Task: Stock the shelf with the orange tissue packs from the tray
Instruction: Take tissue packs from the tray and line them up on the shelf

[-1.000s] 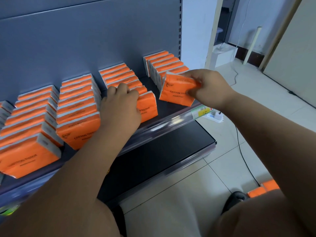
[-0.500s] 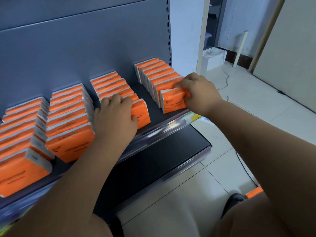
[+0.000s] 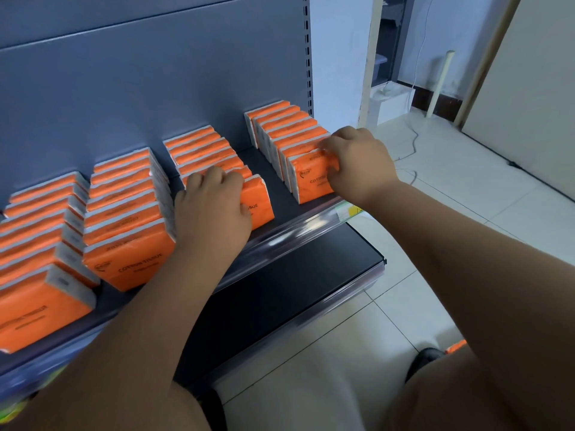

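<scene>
The front orange tissue pack (image 3: 311, 183) stands upright at the head of the rightmost row on the shelf (image 3: 280, 185), just behind the clear price rail (image 3: 298, 233). The right hand (image 3: 357, 163) grips it, fingers curled over its top edge. The left hand (image 3: 211, 213) curls its fingers over the top of the neighbouring row's front pack (image 3: 261, 206); more rows of packs (image 3: 124, 213) stand further left.

A white box (image 3: 391, 104), perhaps an appliance, stands on the tiled floor (image 3: 466, 213) near a pale upright pole (image 3: 441, 82).
</scene>
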A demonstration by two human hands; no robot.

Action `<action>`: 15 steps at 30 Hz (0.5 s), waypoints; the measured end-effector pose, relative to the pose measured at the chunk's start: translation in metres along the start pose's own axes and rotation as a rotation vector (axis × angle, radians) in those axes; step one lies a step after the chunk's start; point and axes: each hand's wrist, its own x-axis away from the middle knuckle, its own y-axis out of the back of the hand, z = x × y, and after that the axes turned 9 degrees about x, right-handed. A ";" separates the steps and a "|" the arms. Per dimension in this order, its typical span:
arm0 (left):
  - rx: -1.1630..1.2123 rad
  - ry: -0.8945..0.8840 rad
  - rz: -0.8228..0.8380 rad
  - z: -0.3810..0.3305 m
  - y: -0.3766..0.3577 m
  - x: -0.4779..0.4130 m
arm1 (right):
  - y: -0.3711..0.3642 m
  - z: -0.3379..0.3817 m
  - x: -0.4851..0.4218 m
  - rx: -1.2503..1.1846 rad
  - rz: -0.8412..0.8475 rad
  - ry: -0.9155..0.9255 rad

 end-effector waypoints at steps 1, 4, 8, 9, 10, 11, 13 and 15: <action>0.009 0.000 -0.007 0.000 0.000 0.001 | 0.000 0.003 0.001 0.023 0.003 0.001; 0.044 -0.005 -0.024 0.001 0.002 0.002 | 0.000 0.013 0.004 0.063 0.016 0.020; 0.073 -0.010 -0.032 0.000 0.004 0.006 | 0.000 0.030 0.008 0.065 -0.004 0.056; 0.079 -0.011 -0.034 0.001 0.005 0.007 | -0.001 0.035 0.009 0.066 -0.007 0.069; 0.087 -0.008 -0.039 0.002 0.005 0.008 | -0.001 0.041 0.010 0.059 -0.011 0.082; 0.100 -0.003 -0.046 0.004 0.006 0.010 | -0.001 0.048 0.012 0.044 -0.022 0.098; 0.163 0.017 -0.077 0.010 0.012 0.011 | 0.000 0.065 0.016 0.004 -0.078 0.146; 0.218 0.013 -0.125 0.017 0.020 0.013 | 0.004 0.086 0.022 -0.038 -0.144 0.183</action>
